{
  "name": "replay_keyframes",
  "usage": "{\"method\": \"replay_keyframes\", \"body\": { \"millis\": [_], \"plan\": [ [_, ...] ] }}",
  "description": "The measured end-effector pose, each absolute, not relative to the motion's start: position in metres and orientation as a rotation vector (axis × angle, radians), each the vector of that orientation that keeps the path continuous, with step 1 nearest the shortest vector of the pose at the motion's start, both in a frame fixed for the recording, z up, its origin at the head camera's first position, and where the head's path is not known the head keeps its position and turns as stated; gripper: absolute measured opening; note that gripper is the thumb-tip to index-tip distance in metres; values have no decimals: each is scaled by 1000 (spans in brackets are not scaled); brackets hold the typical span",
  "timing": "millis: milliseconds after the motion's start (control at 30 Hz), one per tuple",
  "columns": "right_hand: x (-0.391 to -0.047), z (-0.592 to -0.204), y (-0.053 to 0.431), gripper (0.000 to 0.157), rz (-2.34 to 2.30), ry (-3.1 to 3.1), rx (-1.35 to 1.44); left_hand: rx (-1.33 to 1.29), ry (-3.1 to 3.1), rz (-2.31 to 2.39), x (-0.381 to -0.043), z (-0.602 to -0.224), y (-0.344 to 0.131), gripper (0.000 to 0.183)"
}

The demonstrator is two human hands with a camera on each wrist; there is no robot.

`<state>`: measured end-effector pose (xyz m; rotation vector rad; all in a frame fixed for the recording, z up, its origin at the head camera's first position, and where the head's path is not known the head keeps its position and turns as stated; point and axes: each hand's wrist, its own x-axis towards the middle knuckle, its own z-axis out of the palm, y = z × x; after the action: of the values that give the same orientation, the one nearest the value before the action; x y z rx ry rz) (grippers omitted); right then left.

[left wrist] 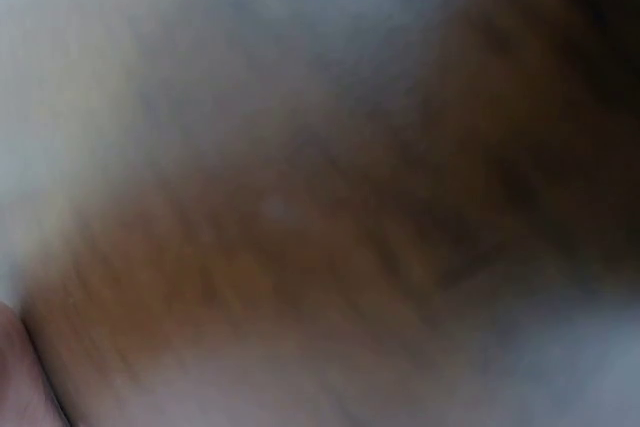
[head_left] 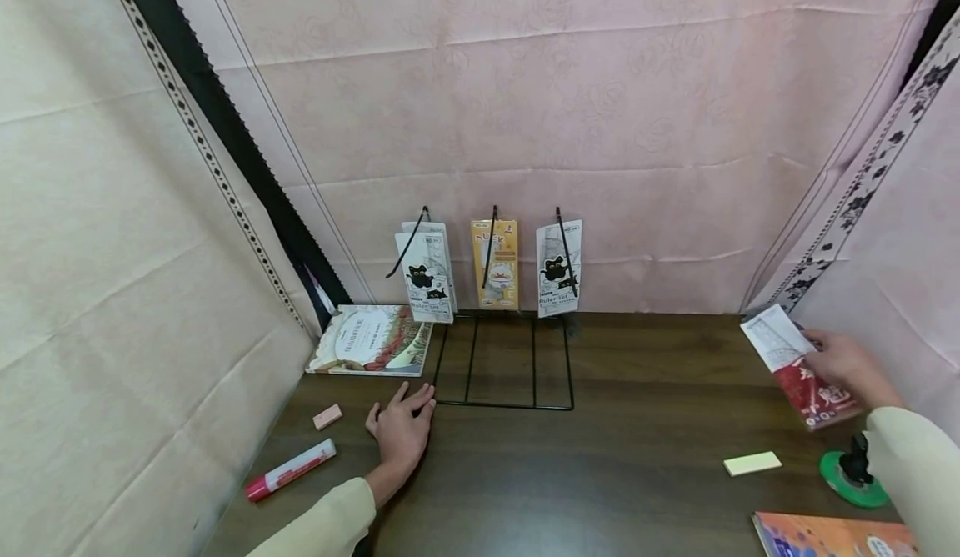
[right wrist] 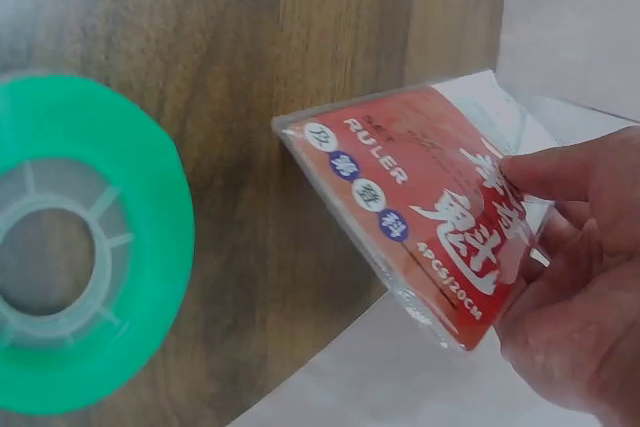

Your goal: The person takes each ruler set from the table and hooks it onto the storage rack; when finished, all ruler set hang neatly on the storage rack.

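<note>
On the right, my right hand (head_left: 843, 365) pinches a ruler set packet (right wrist: 410, 212), thumb on its face. The packet is red and white, marked "RULER", and slants above the tabletop in the right wrist view. My left hand (head_left: 405, 428) rests on the table with fingers spread, fingertips right at the front left corner of a black wire display rack (head_left: 510, 407). From the rack's hooks hang white ruler packets (head_left: 429, 278) on the left, a yellow packet (head_left: 495, 265) in the middle and a white packet (head_left: 558, 269) on the right. The left wrist view is blurred.
A picture book (head_left: 375, 340) lies left of the rack. Nearer are a pink eraser (head_left: 327, 417) and a glue stick (head_left: 291, 470). On the right are a pale yellow block (head_left: 752, 464), green tape (right wrist: 150, 247) and an orange book (head_left: 832, 536). Cloth walls (head_left: 600, 107) enclose the table.
</note>
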<state>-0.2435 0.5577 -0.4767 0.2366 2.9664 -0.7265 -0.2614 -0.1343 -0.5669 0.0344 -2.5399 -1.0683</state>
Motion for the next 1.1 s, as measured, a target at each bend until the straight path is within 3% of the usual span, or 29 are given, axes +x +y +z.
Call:
{"method": "replay_keyframes", "body": {
  "millis": [433,1100],
  "plan": [
    [-239,-447,531,75,-839,2961,159,53,-2531,-1090,-260,-566,-135,26],
    [-233,-406,448,65,-1208,2873,-21,34,-2509,-1077,-261,-569,-135,26]
  ]
}}
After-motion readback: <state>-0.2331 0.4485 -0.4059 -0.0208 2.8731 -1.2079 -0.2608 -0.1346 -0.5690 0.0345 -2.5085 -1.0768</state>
